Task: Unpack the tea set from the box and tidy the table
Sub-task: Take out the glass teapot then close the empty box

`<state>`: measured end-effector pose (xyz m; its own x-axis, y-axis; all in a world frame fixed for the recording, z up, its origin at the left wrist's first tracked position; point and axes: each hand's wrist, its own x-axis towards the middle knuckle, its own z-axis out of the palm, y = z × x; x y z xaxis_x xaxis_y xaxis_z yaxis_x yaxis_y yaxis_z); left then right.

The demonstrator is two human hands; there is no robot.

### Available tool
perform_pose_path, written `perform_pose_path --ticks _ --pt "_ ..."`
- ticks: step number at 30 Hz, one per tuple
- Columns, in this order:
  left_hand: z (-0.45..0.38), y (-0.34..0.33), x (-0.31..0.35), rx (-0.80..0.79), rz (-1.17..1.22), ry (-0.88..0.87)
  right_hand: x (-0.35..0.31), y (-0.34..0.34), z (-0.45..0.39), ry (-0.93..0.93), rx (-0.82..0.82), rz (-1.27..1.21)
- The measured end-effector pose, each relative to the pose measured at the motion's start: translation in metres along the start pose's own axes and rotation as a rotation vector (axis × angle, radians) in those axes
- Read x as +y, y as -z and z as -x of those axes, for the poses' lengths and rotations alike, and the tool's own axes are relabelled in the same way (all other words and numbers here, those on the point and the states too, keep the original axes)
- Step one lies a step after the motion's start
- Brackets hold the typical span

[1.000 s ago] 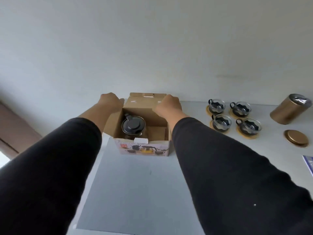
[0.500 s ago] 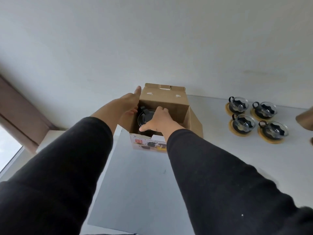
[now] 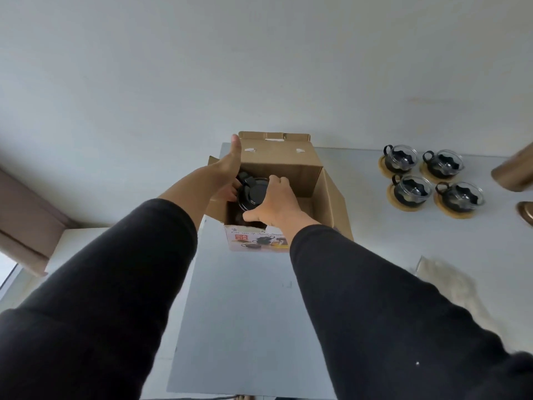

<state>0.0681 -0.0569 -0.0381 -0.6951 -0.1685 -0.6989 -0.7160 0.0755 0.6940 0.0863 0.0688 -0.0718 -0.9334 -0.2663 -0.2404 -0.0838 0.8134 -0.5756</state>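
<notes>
— Surface and container? 
— A pale grey table (image 3: 245, 313) is noted, an open brown cardboard box (image 3: 291, 168) standing on it.

— Contents? 
— A dark-lidded glass teapot (image 3: 255, 193) is seen inside the box, clasped on both sides by the left hand (image 3: 226, 176) and the right hand (image 3: 277, 204).

— Remainder? 
— Four glass teacups on round wooden coasters (image 3: 429, 180) are set well apart, to the right.

Matt brown cardboard box (image 3: 291, 166); glossy black teapot lid (image 3: 255, 193); clear glass cups (image 3: 429, 177) on wooden coasters (image 3: 403, 204); brushed metal tin (image 3: 514, 171); smooth matt surface (image 3: 236, 313).
</notes>
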Motion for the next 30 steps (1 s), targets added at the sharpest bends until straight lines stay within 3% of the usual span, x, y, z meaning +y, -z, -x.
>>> perform_pose_path --ticks 17,23,30 --pt "0.109 -0.009 0.106 -0.144 -0.11 -0.238 -0.045 0.131 0.056 -0.042 0.169 0.049" --pt "0.117 -0.056 0.137 -0.18 -0.161 -0.361 -0.02 0.181 0.056 -0.081 0.274 0.028" --pt "0.067 -0.129 0.151 -0.167 -0.083 -0.402 0.043 0.215 0.018 -0.126 0.287 -0.01"
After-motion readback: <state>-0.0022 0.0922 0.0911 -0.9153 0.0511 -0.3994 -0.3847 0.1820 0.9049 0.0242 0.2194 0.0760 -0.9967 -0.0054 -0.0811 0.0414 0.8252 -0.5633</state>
